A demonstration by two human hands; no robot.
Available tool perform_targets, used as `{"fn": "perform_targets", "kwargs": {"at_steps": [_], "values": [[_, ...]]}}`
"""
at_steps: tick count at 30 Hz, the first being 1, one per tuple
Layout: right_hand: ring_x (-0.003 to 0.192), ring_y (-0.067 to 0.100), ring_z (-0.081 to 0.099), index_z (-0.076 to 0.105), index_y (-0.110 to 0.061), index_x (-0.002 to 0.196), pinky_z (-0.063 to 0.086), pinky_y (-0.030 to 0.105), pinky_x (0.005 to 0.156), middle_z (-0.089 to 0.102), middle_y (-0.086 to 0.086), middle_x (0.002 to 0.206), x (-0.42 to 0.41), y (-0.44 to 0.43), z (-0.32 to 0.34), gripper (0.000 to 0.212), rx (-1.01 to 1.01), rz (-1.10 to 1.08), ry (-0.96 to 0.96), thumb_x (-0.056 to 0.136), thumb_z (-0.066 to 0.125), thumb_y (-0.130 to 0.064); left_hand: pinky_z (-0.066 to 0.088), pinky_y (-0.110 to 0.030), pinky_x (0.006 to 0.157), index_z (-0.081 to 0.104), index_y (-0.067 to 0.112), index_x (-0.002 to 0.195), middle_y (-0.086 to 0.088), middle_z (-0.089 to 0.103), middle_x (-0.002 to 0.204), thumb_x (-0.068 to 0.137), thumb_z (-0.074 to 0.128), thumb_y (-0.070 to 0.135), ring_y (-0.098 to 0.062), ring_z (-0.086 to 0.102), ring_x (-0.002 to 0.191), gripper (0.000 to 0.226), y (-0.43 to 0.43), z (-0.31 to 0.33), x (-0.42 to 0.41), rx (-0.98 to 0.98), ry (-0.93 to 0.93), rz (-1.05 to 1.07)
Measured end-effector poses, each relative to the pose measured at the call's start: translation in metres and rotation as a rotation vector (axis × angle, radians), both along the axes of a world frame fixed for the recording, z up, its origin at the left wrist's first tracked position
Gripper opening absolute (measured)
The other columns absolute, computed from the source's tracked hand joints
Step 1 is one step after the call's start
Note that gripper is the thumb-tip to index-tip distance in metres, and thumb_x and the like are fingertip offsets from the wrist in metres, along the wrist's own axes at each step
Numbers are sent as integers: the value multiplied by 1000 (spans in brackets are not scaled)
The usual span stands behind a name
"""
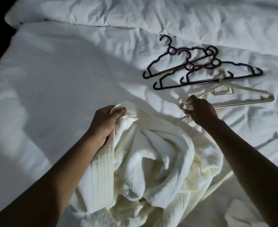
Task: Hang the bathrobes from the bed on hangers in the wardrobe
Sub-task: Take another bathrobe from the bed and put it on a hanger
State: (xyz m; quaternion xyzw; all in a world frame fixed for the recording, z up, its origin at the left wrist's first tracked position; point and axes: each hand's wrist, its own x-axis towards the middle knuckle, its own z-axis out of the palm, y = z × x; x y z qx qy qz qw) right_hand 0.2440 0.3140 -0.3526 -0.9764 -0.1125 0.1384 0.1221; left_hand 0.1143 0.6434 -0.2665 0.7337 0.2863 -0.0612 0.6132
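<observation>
Gripping a bunched edge of the cream terry-cloth bathrobe (151, 153), the left hand (105, 122) has its fingers curled tight into the cloth, thumb on top. The robe lies heaped on the near part of the white rumpled duvet (69, 79), between the two forearms. The right hand (202, 112) pinches the near tip of a pale slim plastic hanger (271, 97), fingers closed round that end, the rest of it resting flat on the bed. We judge the risks thus: the pale hanger's hook lies against the nearest of three black plastic hangers (216, 62), which overlap one another just beyond, so a quick lift may drag one along or tangle the hooks. The robe is thick and crumpled, and we cannot tell neck opening from sleeve, so a hanger tip pushed in blind may catch in a fold. Held by one end only, the hanger may twist in the pinch. The light is dim. No wardrobe is in view, and no second robe that we can make out.
</observation>
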Motion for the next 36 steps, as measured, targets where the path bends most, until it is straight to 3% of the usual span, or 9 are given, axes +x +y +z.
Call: {"fn": "perform_targets", "kwargs": {"at_steps": [4,7,13,19,23,26,29,33,36], "values": [[108,31,68,63,-18,125,53,39,94,72,10,115,-32,-19,7,51,97,60,167,79,84,-25,46,-34,70,73,7,85,-5,68,75,91,72,25,-17,60,71,20,-17,2,3,-9,16,-72],[119,33,61,63,-12,130,45,40,104,66,14,127,-21,-34,9,48,114,-91,75,86,76,-26,45,-37,73,70,3,89,-10,66,78,90,71,29,-21,60,74,26,-23,1,3,-59,51,-64],[153,35,16,16,0,156,14,62,120,21,20,163,31,-81,-5,103,-125,-291,128,87,72,-53,50,-36,79,72,9,94,-7,74,85,97,66,19,-20,67,79,12,-27,7,3,-77,94,-27],[112,45,50,57,-1,119,43,52,97,56,27,116,21,-95,0,83,-190,-213,-119,61,93,-48,51,-31,74,71,10,94,-8,73,85,99,64,15,-19,67,77,11,-28,25,-8,-95,140,-32],[105,41,50,54,-16,111,42,51,92,58,19,108,13,-97,30,48,-39,-152,-276,84,68,-53,53,-24,63,71,9,97,-6,73,82,99,64,13,-17,67,71,8,-21,42,-12,-127,146,-29],[99,45,51,64,-13,105,43,51,80,56,22,108,-3,-81,80,20,92,-116,-404,100,54,-29,49,-33,72,68,0,105,-16,69,87,96,65,12,-26,64,78,15,-14,55,-17,-146,159,-29],[95,44,54,65,-10,97,43,49,74,60,19,103,-24,-63,134,28,221,-156,-503,105,46,-29,53,-37,84,70,1,112,-17,75,102,92,71,17,-31,71,90,26,-8,73,-27,-257,215,-51],[82,22,65,68,-32,83,53,38,81,67,4,82,-71,-42,196,35,732,-160,-259,102,46,-51,57,-42,92,74,5,111,-16,77,103,76,86,27,-32,75,95,43,-1,102,-47,-209,326,-191],[66,7,59,68,-23,85,47,24,66,67,-1,72,-115,-12,216,30,675,-130,-43,94,63,-52,60,-37,74,75,-4,106,-23,76,95,80,83,20,-30,74,75,36,-3,115,-60,-218,340,-159]]}}
